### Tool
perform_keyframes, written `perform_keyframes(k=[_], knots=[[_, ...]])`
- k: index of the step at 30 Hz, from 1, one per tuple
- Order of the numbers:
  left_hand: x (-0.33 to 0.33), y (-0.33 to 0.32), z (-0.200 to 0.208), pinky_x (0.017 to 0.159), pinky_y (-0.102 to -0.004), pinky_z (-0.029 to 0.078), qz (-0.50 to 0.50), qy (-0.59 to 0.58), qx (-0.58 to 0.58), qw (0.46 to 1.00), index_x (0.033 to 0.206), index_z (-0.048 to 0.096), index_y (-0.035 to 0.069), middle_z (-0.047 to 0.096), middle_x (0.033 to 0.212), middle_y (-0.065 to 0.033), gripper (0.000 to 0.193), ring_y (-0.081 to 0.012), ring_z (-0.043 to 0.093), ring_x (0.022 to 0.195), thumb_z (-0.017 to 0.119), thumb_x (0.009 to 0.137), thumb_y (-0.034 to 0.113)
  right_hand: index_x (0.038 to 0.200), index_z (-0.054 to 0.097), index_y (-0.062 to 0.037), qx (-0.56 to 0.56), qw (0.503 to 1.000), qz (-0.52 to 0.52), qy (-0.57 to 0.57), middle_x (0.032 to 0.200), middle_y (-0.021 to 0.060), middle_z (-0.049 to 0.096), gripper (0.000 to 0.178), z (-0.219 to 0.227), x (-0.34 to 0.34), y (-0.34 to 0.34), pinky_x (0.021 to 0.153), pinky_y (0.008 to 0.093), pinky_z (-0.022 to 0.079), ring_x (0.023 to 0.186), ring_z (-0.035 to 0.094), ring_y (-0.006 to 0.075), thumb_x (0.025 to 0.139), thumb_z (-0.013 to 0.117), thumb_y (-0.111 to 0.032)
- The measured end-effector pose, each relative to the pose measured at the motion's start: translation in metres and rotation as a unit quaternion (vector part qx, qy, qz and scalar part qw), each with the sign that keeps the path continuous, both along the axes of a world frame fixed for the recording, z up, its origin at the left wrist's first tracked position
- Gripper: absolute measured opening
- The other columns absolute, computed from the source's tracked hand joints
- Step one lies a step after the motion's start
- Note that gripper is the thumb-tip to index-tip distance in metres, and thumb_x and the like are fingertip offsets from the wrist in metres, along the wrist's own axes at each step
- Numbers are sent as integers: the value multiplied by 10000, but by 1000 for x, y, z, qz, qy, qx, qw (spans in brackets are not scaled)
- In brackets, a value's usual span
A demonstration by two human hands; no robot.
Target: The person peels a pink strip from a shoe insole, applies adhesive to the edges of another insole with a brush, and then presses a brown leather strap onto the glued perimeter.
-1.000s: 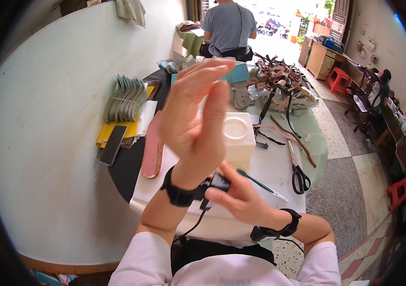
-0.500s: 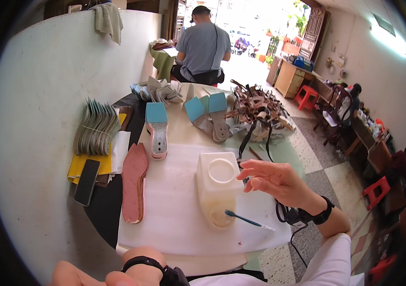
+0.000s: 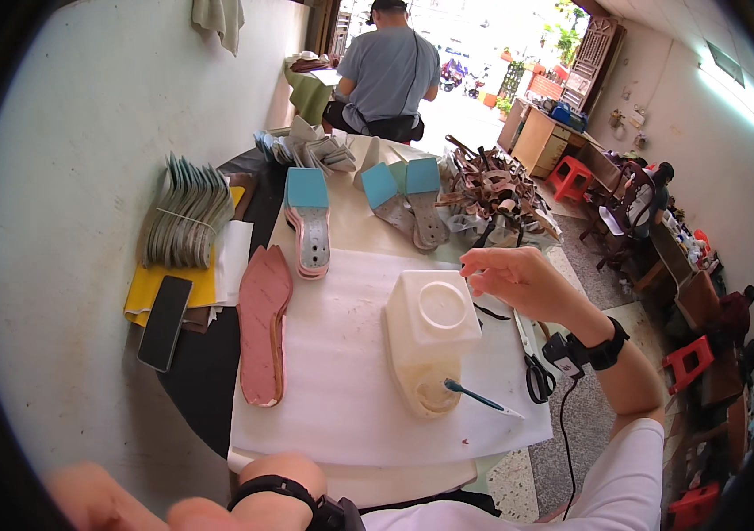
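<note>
"What are the hands doing?"

"They're well apart. The right hand (image 3: 518, 281) is raised just beside the white container (image 3: 434, 319), fingers loosely bent, gripping nothing I can see. The left hand (image 3: 116, 507) is blurred and cut off at the lower left edge; I can't tell whether it holds anything."

"And the container?"

"On the white sheet (image 3: 332, 380), toward its right half. A dark-handled brush (image 3: 481, 397) has its head by the container's round, stained lower part."

"What's around them?"

"Scissors (image 3: 536, 376) to the right, pink insoles (image 3: 262, 327) to the left. Beyond those, a phone (image 3: 165, 323), a banded bundle of soles (image 3: 184, 221) and, at the far right, a heap of straps (image 3: 496, 186)."

"Anyone else?"

"A seated person (image 3: 388, 75), back turned."
</note>
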State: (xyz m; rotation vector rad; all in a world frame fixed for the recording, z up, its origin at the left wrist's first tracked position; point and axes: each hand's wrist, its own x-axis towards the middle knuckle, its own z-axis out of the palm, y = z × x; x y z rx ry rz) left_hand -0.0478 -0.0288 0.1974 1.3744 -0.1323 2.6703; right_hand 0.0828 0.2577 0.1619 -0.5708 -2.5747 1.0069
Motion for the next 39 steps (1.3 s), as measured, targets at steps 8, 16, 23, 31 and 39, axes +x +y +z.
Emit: perform_keyframes(k=[8, 16, 23, 31, 39], knots=[[-15, -4, 3, 999, -636, 268, -24, 0, 3, 1000, 858, 667, 165, 487, 1184, 16, 74, -293, 360, 1194, 596, 838, 171, 1048, 603, 21, 95, 995, -2, -29, 774, 105, 656, 289, 3, -24, 26, 654, 274, 494, 670, 631, 142, 845, 615, -185], [-32, 12, 5, 1002, -633, 264, -47, 12, -2, 999, 881, 649, 157, 479, 1192, 8, 77, -295, 348, 1202, 587, 844, 181, 1104, 571, 41, 126, 964, 68, -225, 860, 110, 666, 286, 5, -49, 77, 698, 282, 510, 719, 655, 161, 883, 537, -138], [-42, 27, 7, 1005, -630, 260, -62, 24, -18, 998, 900, 634, 150, 472, 1200, 0, 85, -297, 338, 1209, 579, 849, 190, 1014, 578, 51, 155, 946, 80, -273, 782, 162, 643, 295, -38, -63, 137, 680, 324, 495, 704, 642, 229, 818, 599, -168], [-46, 42, 9, 1008, -627, 256, -66, 27, -41, 997, 923, 617, 142, 465, 1209, -8, 101, -299, 327, 1218, 570, 854, 200, 833, 572, 39, 278, 923, 41, -263, 813, 199, 634, 296, -95, -90, 174, 713, 410, 482, 822, 618, 356, 791, 626, -249], [-49, 51, 10, 1011, -624, 252, -60, 33, -63, 996, 945, 600, 135, 457, 1217, -16, 120, -301, 315, 1226, 561, 860, 210, 1125, 338, 58, 286, 920, -103, -247, 1064, 316, 534, 745, -118, -119, 182, 844, 430, 447, 1006, 547, 427, 708, 718, -428]])
